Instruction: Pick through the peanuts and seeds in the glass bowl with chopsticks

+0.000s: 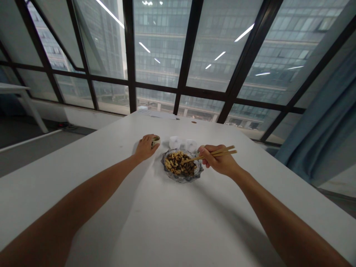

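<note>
My right hand [218, 160] is closed around a pair of wooden chopsticks [194, 159]. Their tips reach into a clear glass bowl [182, 180] with a scalloped rim. Inside it lies a mix of pale yellow, nut-like pieces [170, 165] and dark, seed-like pieces [190, 169]; their exact kinds I cannot make out. Left of the bowl, my left hand [146, 147] is wrapped round a small cup [156, 141] with a greenish inside and dark marks on its pale side. Just behind the bowl sits a white container [180, 143] with rounded compartments, partly hidden.
Everything stands on a long white table [155, 222]. At its far end lie white sheets [158, 114] and a small brown round spot [194, 122]. Beyond are dark-framed windows [182, 89], with a blue curtain [314, 137] at right and another table [12, 88] at left.
</note>
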`<state>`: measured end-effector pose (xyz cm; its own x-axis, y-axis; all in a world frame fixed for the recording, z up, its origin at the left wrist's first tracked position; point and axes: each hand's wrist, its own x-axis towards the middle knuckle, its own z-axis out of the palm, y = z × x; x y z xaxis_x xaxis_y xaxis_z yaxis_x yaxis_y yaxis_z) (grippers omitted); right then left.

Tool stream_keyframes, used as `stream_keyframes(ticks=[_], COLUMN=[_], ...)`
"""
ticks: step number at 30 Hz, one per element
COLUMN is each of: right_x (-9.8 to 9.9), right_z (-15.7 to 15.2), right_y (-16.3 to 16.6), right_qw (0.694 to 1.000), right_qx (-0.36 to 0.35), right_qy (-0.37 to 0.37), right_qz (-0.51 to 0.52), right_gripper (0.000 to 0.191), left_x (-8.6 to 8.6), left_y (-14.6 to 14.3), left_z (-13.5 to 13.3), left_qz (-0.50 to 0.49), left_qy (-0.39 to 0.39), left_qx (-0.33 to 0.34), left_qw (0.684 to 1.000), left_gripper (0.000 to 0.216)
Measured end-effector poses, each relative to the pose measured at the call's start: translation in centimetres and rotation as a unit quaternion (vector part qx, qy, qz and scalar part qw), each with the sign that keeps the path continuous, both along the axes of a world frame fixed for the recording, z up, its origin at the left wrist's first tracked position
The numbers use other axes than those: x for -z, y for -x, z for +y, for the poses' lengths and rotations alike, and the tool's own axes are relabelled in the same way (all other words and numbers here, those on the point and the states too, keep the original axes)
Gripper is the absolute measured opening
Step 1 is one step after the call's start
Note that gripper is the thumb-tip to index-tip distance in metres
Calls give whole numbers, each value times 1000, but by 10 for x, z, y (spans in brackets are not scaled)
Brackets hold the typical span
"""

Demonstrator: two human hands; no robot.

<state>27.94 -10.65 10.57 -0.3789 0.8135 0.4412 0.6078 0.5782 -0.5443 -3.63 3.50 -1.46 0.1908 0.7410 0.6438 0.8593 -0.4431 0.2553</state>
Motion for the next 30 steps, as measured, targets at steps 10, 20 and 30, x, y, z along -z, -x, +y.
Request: stream_keyframes(ticks=[10,20,30], right_x=[-26,-20,-20], right_z=[-16,-15,-14], right_y=[-7,-1,0], right_qw=[999,994,995], right_qx=[1,-48,-51], right_qy=[19,-16,-7], right_qz=[-41,-93,-91], right_gripper=[63,58,59], left_x=[3,1,0], left_y=[1,0,-1], left_z=[3,2,1], left_qz=[-1,-4,-4], left_qy=[-5,-2,-4], left_qx=[-4,2,0], left_qw=[1000,1000,1000], left_gripper=[44,43,44])
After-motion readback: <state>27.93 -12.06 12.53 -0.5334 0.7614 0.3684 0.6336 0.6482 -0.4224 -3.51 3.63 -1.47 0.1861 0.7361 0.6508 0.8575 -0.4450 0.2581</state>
